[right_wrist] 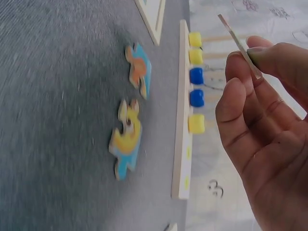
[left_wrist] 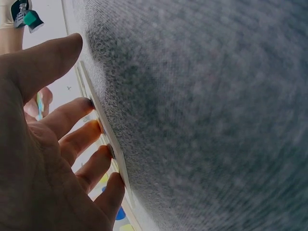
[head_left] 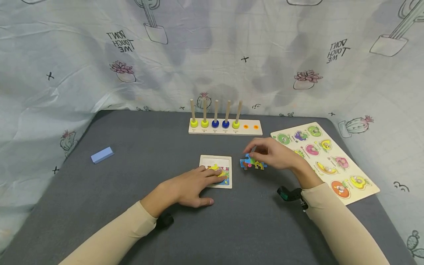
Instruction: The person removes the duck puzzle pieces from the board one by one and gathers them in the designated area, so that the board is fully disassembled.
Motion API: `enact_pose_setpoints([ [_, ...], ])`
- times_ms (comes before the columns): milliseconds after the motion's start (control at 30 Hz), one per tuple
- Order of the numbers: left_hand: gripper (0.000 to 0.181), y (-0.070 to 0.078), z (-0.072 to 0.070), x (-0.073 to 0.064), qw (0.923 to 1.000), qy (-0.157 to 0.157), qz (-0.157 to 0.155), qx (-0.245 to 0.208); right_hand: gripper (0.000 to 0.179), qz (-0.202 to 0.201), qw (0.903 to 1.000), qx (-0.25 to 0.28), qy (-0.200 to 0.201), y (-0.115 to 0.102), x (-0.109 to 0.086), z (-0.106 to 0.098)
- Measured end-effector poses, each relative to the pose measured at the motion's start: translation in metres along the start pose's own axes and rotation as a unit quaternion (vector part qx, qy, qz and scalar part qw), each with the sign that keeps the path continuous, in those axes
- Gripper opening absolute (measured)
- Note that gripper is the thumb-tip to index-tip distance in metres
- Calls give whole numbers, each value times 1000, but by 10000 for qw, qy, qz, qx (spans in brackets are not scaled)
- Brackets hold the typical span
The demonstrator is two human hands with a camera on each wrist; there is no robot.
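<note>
My left hand (head_left: 193,186) lies with fingers spread over the lower part of a small jigsaw tray (head_left: 229,162), fingertips touching it. Pieces with yellow, green and blue print show in the tray's lower half; the fingers partly cover them. To the right of the tray, my right hand (head_left: 276,152) pinches a thin puzzle piece (right_wrist: 239,46) between thumb and fingers, seen edge-on in the right wrist view. Below it on the table lie two loose pieces: a yellow and blue puzzle piece (right_wrist: 126,139) and an orange and blue puzzle piece (right_wrist: 138,70).
A counting stand (head_left: 225,131) with upright pegs and yellow and blue beads stands at the back. On the right, partly under the right forearm, lies a fruit puzzle board (head_left: 306,134). A blue block (head_left: 102,155) lies at the left. Printed cloth (head_left: 212,55) hangs behind the table.
</note>
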State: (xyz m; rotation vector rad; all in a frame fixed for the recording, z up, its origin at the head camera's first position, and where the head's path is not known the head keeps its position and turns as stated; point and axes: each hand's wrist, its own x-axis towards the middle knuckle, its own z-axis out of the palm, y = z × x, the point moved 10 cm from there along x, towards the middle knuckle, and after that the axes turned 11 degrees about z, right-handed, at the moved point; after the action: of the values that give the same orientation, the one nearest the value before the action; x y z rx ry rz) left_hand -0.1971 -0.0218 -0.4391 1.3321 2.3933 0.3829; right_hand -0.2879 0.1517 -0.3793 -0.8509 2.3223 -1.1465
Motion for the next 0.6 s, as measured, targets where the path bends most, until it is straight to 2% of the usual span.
enact_pose_setpoints([
  [300, 77, 1, 0, 0, 9999, 96, 109, 25, 18, -23, 9992, -194, 336, 15, -24, -20],
  [600, 78, 2, -1, -1, 9999, 90, 139, 48, 18, 305, 9971, -394, 578, 35, -44, -28],
])
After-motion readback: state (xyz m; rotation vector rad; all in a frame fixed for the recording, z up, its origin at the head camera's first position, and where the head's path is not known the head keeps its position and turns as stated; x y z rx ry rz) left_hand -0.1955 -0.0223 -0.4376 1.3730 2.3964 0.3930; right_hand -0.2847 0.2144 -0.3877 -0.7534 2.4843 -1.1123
